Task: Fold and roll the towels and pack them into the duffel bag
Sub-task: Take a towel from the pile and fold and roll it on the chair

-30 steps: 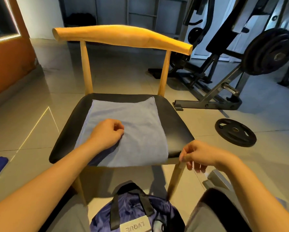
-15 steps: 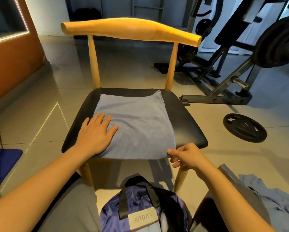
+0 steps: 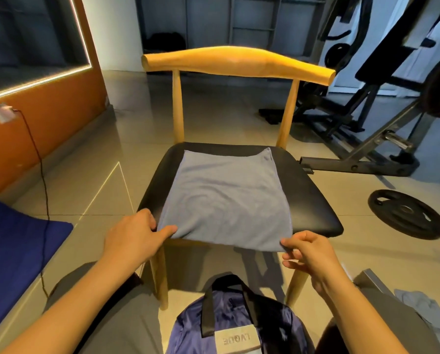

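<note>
Folded grey-blue towel (image 3: 226, 200) flat on black-seated wooden chair (image 3: 313, 198), left hand (image 3: 137, 236) and right hand (image 3: 310, 254) each pinching a near corner — navy duffel bag (image 3: 236, 325) below.

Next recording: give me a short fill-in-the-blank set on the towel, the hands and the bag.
The towel lies spread on the black seat of a wooden ___.
The left hand and the right hand each pinch a near ___ of the towel.
The duffel bag sits on the ___ below the hands.
The weight plate lies to the seat's ___.
Missing: chair, corner, floor, right.
</note>
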The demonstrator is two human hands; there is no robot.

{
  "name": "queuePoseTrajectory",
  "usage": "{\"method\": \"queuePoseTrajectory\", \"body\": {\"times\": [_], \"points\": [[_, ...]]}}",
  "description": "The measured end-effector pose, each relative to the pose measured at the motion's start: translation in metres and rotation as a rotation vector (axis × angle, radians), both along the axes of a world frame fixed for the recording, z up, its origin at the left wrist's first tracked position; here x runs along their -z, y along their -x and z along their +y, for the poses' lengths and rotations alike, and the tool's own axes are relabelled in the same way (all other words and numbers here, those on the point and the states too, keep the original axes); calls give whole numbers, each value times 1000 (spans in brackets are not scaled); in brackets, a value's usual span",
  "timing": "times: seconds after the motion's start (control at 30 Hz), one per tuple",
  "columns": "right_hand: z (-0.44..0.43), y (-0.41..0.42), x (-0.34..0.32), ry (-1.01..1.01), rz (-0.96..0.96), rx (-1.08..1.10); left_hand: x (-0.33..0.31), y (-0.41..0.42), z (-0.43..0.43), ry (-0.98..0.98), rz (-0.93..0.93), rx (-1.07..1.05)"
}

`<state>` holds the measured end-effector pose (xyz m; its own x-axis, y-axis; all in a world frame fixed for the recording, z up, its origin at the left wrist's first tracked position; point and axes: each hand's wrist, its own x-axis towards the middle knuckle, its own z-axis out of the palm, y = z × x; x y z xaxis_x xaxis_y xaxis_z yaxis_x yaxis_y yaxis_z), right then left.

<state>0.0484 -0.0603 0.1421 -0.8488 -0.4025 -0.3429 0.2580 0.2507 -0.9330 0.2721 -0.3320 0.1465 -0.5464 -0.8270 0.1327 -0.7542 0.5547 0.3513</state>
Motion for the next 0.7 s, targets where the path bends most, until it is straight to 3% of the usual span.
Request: {"method": "queuePoseTrajectory", "body": {"times": [0.13, 0.37, 0.53, 0.7], "points": [[8, -1, -10, 24, 46, -15, 4, -2, 4, -215, 129, -2], [10, -10, -21, 74, 78, 38, -4, 0, 16, -210, 294, -20], [18, -7, -22, 41, 9, 25, -10, -4, 15, -572, 486, -83], [23, -1, -32, 103, 13, 106, -25, -15, 12, -795, 711, -229]]}}
